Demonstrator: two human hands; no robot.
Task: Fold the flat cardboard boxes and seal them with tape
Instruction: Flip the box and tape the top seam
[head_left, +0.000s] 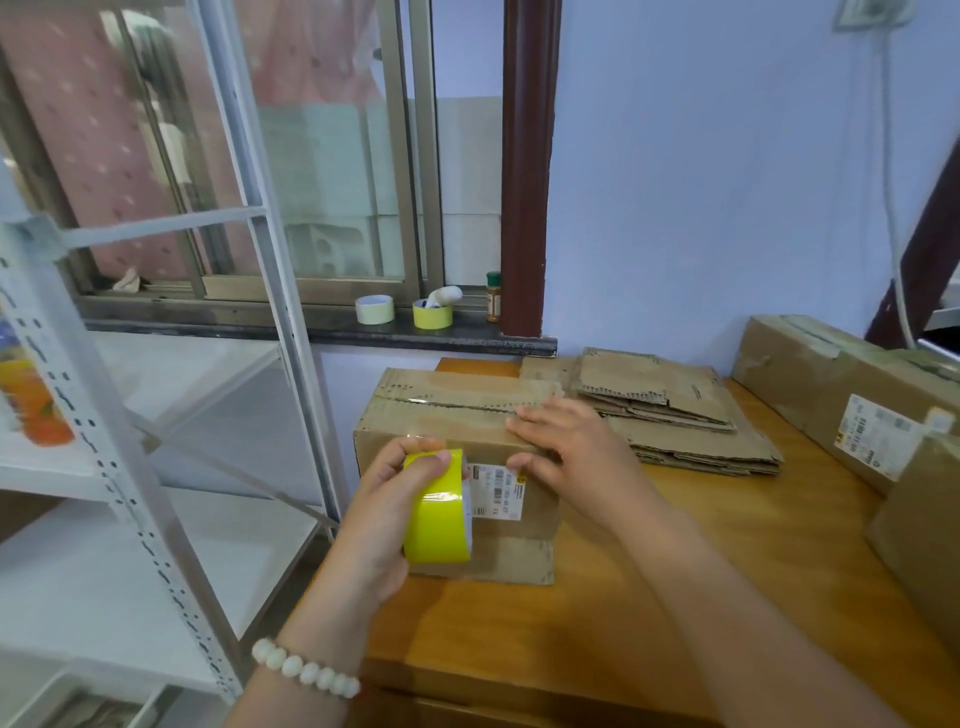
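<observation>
A folded brown cardboard box (447, 410) stands at the left end of the wooden table (675, 571), its top flaps closed with clear tape along the seam. My left hand (384, 509) grips a yellow roll of tape (439, 512) against the box's near face, beside a white label. My right hand (566, 452) lies flat with spread fingers on the box's top right edge. Behind it lies a stack of flat cardboard boxes (675, 415).
A white metal shelf rack (156, 415) stands close on the left. The window sill holds two tape rolls (374, 309) and a small jar (493, 296). Sealed cartons (841, 395) line the table's right side.
</observation>
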